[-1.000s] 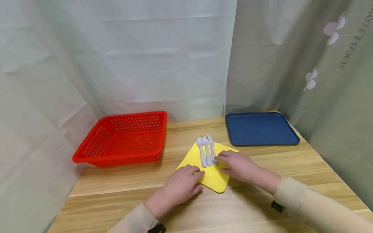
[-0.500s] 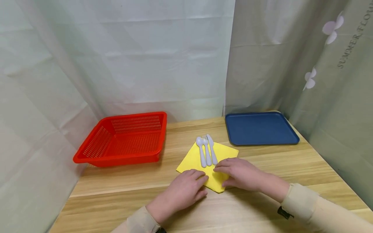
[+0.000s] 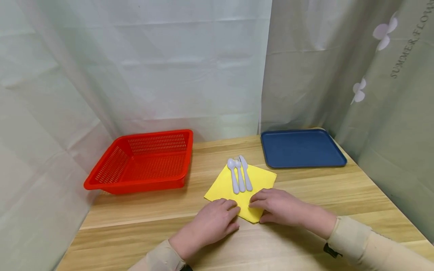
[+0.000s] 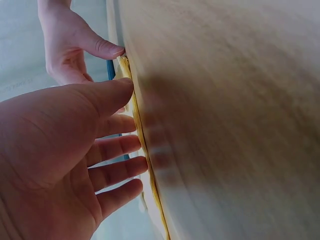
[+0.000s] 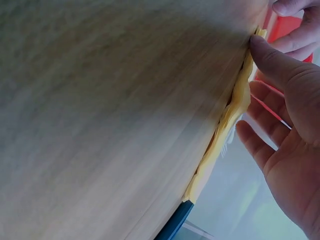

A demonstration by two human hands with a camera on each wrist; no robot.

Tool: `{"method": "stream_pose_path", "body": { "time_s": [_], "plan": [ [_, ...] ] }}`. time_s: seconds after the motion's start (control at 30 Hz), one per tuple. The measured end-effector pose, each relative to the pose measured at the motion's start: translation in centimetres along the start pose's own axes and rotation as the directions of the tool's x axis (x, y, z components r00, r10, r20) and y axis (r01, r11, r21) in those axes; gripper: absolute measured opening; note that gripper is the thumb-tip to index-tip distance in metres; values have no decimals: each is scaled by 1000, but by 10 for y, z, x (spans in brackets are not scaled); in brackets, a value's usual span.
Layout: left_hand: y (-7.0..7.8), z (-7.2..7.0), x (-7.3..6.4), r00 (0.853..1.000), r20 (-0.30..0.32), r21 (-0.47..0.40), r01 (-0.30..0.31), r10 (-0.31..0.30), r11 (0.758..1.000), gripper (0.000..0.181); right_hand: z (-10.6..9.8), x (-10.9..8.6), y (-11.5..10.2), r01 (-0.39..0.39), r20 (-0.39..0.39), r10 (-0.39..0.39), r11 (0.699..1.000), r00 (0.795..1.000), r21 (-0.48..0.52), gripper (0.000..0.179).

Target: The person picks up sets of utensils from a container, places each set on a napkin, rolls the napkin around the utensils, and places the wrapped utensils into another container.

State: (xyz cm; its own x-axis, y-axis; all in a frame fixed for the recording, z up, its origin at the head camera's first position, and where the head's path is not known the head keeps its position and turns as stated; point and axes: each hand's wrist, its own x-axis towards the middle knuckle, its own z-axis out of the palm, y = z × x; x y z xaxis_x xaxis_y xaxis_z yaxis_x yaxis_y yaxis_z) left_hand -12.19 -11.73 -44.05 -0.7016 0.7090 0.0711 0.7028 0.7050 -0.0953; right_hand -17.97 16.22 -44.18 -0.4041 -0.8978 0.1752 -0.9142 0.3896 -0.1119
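A folded yellow napkin lies on the wooden table, one corner toward me. A pale lilac spoon, fork and knife lie side by side on it, handles toward me. My left hand rests at the napkin's near left edge, fingertips on the cloth and fingers fairly straight in the left wrist view. At the near right edge is my right hand, its thumb by the near corner and its fingertips over the cloth. In the right wrist view the napkin's layered edge runs beside that thumb.
A red perforated plastic basket stands at the back left. At the back right lies a flat blue tray. Pale curtains hang behind the table and along both sides.
My right hand has drawn back from the knife handle toward the napkin's near corner. My left hand has shifted slightly right and toward me. The cutlery and napkin stay in place.
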Motion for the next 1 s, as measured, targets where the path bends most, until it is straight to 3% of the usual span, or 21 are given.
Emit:
{"method": "stream_pose_path", "body": {
  "time_s": [0.3, 0.47, 0.67, 1.0],
  "plan": [
    [1, -3, 1, 1000, -12, -3, -15, 15, 1000, 33, -2, 2, -4, -10, 21, 10, 1000, 1000, -17, 25],
    [1, -5, 3, 1000, 11, -13, -8, 8, 1000, 30, 1, 3, -6, 11, -14, -12, 999, 1000, -31, 19],
    [0, -6, 6, 1000, 20, -44, -3, 4, 999, 26, 5, 4, -7, 40, -69, -43, 998, 997, -47, 18],
    [0, -6, 12, 1000, -5, -56, 18, -19, 998, 25, 4, 8, -5, 23, -80, -23, 1000, 997, -2, 19]
  ]
}}
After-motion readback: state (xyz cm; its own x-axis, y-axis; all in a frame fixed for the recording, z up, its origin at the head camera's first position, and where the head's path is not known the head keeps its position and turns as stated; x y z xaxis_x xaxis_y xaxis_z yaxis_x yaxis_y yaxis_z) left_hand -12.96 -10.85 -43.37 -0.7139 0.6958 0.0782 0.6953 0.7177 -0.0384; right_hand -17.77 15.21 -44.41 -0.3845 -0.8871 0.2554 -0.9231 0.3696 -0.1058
